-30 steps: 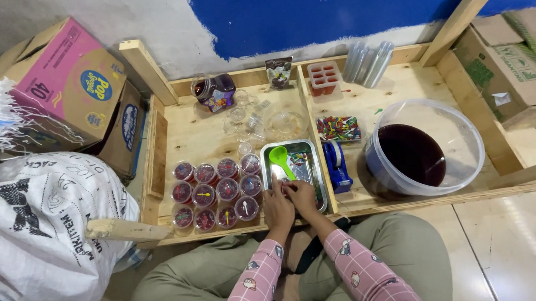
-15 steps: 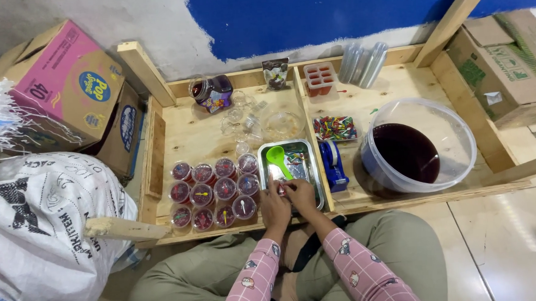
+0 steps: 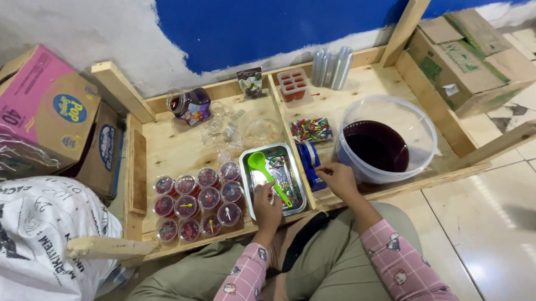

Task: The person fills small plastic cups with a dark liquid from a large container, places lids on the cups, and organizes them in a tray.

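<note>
left hand [image 3: 266,200]: pinching something small in metal tray [image 3: 296,191], cannot tell what | right hand [image 3: 337,178]: resting loosely curled beside blue tape holder [image 3: 309,158], holding nothing | filled cups [image 3: 198,197]: sitting left, out of the way

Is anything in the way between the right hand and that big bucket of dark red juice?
Nothing visible. The right hand rests on the wooden board just in front of the bucket; the blue tape dispenser sits off to the side, toward the metal tray.

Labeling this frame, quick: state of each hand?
Left hand: over the metal tray, grip cannot be told.
Right hand: beside the tape dispenser, grip cannot be told.
</note>
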